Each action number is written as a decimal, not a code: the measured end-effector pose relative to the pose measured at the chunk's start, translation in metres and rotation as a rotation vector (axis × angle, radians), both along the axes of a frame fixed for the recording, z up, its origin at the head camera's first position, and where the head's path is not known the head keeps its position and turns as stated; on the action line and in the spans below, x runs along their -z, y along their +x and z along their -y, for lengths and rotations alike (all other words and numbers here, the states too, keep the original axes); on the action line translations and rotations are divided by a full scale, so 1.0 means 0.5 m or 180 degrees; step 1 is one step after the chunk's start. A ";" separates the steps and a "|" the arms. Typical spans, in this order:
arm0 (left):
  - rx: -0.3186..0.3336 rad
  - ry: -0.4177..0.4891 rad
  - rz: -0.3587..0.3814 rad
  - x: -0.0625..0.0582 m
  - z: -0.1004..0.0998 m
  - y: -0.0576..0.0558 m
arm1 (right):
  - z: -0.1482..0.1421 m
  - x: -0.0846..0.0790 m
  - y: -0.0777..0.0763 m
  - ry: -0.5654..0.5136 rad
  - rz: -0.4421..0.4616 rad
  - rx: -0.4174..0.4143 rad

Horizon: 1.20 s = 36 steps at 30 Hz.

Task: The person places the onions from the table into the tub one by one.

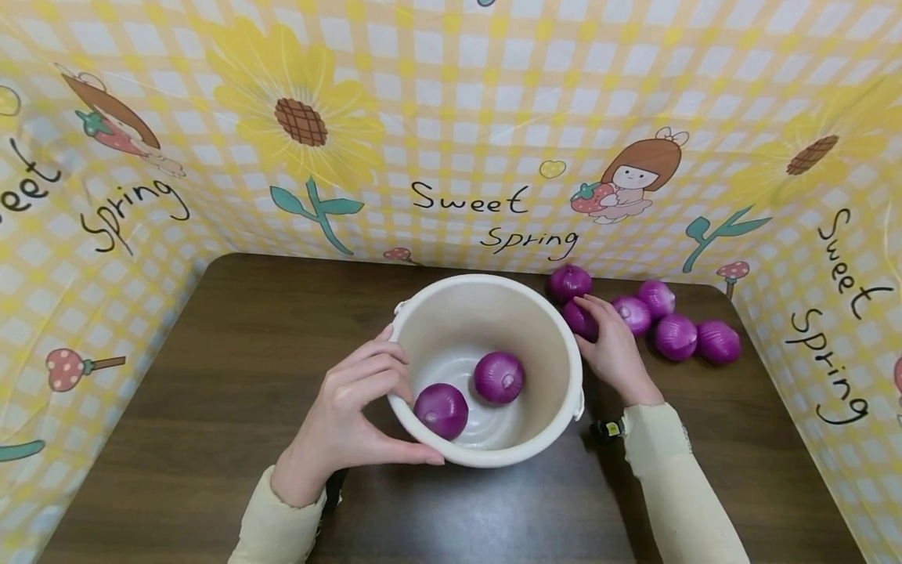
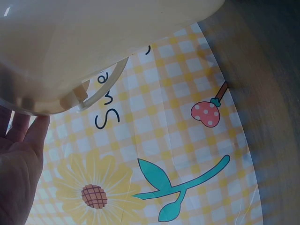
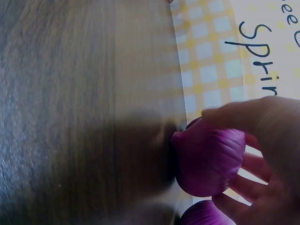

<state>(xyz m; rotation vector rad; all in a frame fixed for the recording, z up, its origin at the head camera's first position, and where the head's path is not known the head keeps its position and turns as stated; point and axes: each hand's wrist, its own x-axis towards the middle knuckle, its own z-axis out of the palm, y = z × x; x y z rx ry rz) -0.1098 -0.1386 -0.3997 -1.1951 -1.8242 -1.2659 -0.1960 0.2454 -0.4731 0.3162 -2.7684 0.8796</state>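
Your left grip, the left hand [image 1: 352,403], holds the bucket [image 1: 486,457] at 8 o'clock on its rim, thumb spread wide from the fingers; the left wrist view cuts off most of that hand and the bucket's top, though a side handle [image 2: 105,89] shows. Your right grip, the right hand [image 1: 616,348], is curled round a purple onion [image 3: 211,159] just outside the bucket at 2 o'clock, opened about as wide as the onion. From the head view your fingers cover part of it, and you can't tell whether it touches the worktop [image 1: 211,392]. Inside the bucket, one onion sits at 8 o'clock and another near the centre. Five more lie outside, between 1 and 3 o'clock. The right wrist view crops one at 6 o'clock. Your left sleeve [image 1: 275,521] mostly hides something dark at that wrist.
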 end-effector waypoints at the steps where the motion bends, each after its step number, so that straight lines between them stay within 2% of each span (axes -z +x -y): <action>1: -0.0002 -0.0001 0.0007 0.001 0.000 0.000 | 0.001 -0.001 0.001 -0.0027 -0.0019 -0.0008; 8: 0.0007 0.0002 0.0033 0.004 0.000 0.001 | 0.002 0.005 0.002 -0.0047 -0.0114 -0.0003; 18: 0.0005 0.0005 -0.0033 0.002 -0.003 -0.005 | -0.002 0.008 0.001 -0.0166 -0.0200 0.0189; 36: -0.0001 -0.0019 -0.0012 0.005 -0.003 -0.009 | -0.008 0.013 0.015 -0.0371 -0.0505 0.0219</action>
